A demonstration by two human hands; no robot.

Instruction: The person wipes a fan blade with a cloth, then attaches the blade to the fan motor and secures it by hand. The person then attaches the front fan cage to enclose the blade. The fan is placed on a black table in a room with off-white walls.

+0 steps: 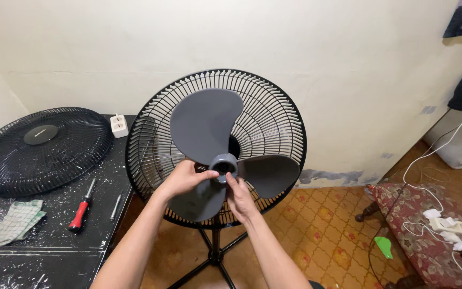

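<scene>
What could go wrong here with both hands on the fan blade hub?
1. Both hands, left hand and right hand, press on the grey blade hub; the fan stands on thin crossed legs, so a hard push might tip it.
2. The front grille overhangs the black table edge and could slide off if bumped.
3. White cables trail across the floor to the right, a possible trip hazard.

Home room, patterned floor tiles [316, 225], upholstered seat [413, 225], paint-flecked table [38, 251]

blade hub [223, 164] between left hand [184, 179] and right hand [240, 198] | rear grille [274, 115] behind hands | screwdriver [82, 206], cloth [17, 220], front grille [41, 150] left, on table [54, 251]
</scene>
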